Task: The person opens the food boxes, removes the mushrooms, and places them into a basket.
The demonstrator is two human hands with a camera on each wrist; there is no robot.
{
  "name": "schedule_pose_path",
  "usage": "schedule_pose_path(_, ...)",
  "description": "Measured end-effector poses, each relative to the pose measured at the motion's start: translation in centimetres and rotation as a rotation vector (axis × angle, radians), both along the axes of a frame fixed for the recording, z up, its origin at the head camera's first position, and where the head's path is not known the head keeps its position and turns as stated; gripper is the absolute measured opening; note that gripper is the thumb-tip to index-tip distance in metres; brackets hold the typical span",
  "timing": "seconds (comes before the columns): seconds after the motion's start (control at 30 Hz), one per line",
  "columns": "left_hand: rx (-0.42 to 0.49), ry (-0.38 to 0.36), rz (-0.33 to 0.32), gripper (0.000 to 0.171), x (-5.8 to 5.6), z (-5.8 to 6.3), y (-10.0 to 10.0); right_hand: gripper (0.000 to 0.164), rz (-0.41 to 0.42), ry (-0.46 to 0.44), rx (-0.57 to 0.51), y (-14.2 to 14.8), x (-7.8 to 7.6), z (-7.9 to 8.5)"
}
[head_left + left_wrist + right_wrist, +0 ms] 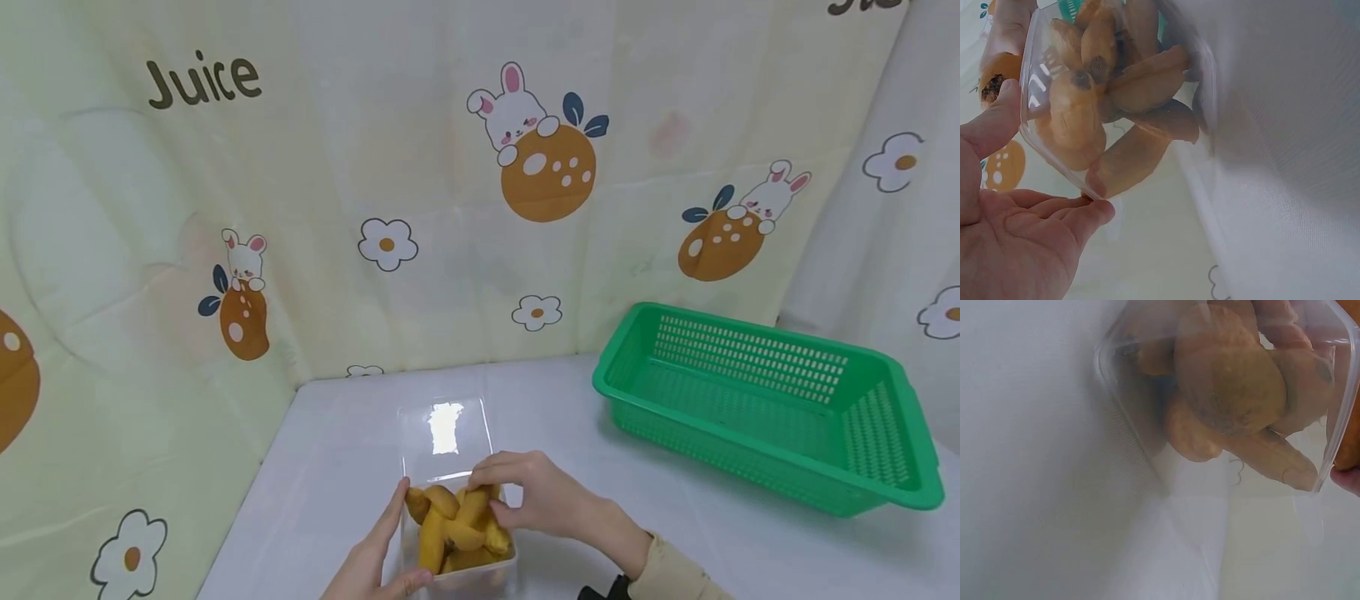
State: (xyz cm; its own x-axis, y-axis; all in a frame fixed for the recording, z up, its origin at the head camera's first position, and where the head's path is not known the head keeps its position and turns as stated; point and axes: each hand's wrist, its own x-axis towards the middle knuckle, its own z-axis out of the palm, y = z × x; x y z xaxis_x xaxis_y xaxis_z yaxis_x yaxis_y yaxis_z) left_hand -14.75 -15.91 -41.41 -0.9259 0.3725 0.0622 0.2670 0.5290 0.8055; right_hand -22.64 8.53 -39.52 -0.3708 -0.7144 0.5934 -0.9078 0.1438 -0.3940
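Hands (534, 493) flank the box (480, 578); room lies toward basket (738, 400)

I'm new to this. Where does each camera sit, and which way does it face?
Head: worn on the person's head, looks forward and down at the clear box on the white table, with the printed cloth beyond; the left hand, right hand and one sleeve show.
Left wrist: worn on that wrist, looks at the box's side; the left hand's palm shows.
Right wrist: worn there, looks at the box's side; a fingertip shows, whose I can't tell.
Shared: both wrist views see yellow-brown pieces through the clear box.
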Motion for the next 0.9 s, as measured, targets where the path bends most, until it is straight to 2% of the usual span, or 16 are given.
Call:
schedule_pose_path(0.2,-0.009,0.074,-0.005,0.089,-0.1,-0.1,-0.1,0.035,0.016,-0.071,-0.048,0.6,-0.3,-0.1)
schedule_pose_path(0.3,-0.017,0.117,-0.004,0.090,-0.1,-0.2,-0.1,0.038,-0.011,-0.118,-0.109,1.4,-0.2,0.3)
schedule_pose_path(0.37,-0.021,0.120,-0.005,0.090,-0.1,-0.1,-0.1,0.038,-0.057,-0.121,-0.138,2.1,0.1,1.3)
schedule_pose_path(0.43,-0.027,0.110,-0.011,0.090,-0.1,-0.1,-0.1,0.037,-0.132,-0.120,-0.163,2.9,0.6,2.3)
schedule_pose_path(0.5,-0.027,0.080,-0.014,0.089,-0.1,0.0,-0.1,0.035,-0.202,-0.146,-0.199,4.2,0.4,2.8)
schedule_pose_path(0.57,-0.026,0.061,-0.015,0.088,-0.1,0.0,-0.1,0.032,-0.306,-0.162,-0.250,5.5,0.1,3.1)
schedule_pose_path(0.63,-0.014,0.035,-0.014,0.087,0.0,0.2,0.0,0.032,-0.406,-0.159,-0.325,7.3,-1.1,2.4)
schedule_pose_path(0.7,-0.014,0.035,-0.012,0.088,0.1,0.2,0.0,0.031,-0.537,-0.118,-0.389,9.1,-2.2,2.0)
schedule_pose_path(0.8,-0.005,0.026,-0.009,0.087,0.2,0.2,0.0,0.031,-0.719,-0.032,-0.440,12.1,-4.2,0.7)
schedule_pose_path(0.9,0.006,0.038,-0.012,0.087,0.2,0.0,0.0,0.030,-0.846,0.013,-0.439,14.4,-5.5,0.2)
